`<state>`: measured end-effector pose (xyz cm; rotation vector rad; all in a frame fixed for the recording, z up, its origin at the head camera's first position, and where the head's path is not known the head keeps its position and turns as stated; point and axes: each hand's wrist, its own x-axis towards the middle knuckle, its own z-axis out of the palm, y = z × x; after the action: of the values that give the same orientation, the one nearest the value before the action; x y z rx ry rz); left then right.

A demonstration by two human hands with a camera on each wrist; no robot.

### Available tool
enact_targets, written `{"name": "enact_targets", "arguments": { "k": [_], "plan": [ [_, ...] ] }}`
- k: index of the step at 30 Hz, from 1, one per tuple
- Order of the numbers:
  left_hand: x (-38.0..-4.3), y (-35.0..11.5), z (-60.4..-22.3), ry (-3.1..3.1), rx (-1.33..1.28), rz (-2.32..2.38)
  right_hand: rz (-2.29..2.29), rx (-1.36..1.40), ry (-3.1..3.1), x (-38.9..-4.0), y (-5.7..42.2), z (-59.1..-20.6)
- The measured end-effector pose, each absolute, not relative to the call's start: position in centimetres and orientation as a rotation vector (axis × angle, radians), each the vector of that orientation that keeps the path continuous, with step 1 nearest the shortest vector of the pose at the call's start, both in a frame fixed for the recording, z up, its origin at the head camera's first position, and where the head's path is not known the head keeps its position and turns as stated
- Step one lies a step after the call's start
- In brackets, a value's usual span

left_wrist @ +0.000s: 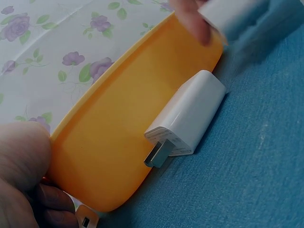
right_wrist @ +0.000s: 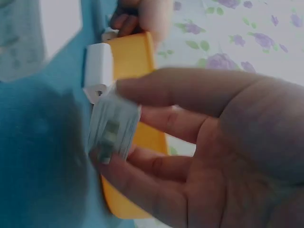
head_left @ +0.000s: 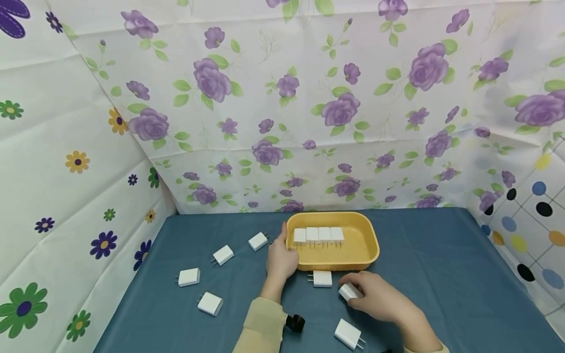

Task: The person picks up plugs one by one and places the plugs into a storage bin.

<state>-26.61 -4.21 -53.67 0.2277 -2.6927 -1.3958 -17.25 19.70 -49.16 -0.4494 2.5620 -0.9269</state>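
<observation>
My left hand (head_left: 281, 260) holds the left end of a yellow plastic tray (head_left: 337, 267), its thumb at the rim. Inside the tray, several white charger plugs (head_left: 324, 234) sit side by side in a row, prongs toward me. My right hand (head_left: 377, 295) pinches another white charger plug (head_left: 350, 292) between thumb and fingers, just in front of the tray's right half. The prongs of this held plug (right_wrist: 114, 126) show in the right wrist view. Between my hands, a charger plug (head_left: 322, 279) lies close along the tray's front wall, prongs pointing left.
Left of the tray, charger plugs lie scattered on the blue cloth: one near the tray (head_left: 258, 241), others farther out (head_left: 189, 277). One more charger plug (head_left: 348, 334) lies near me, below my right hand. A flowered curtain (head_left: 273, 122) rises behind the table.
</observation>
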Motion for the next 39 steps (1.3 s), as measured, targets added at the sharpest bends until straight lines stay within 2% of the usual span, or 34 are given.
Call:
{"name": "enact_targets", "arguments": {
  "k": [10,24,39],
  "plan": [
    [-26.5,-4.2,-53.3,-2.694,0.224,-1.407,-1.159,-0.453,2.522,-17.0,20.4,-47.8],
    [-26.5,-4.1,-53.4,-2.7,0.234,-1.405,-1.316,-0.099,2.667,-17.1,20.8,-47.0],
    [-26.4,-4.2,-53.3,-2.7,0.223,-1.404,-1.426,-0.049,2.785,-17.8,21.5,-47.2]
  ]
}}
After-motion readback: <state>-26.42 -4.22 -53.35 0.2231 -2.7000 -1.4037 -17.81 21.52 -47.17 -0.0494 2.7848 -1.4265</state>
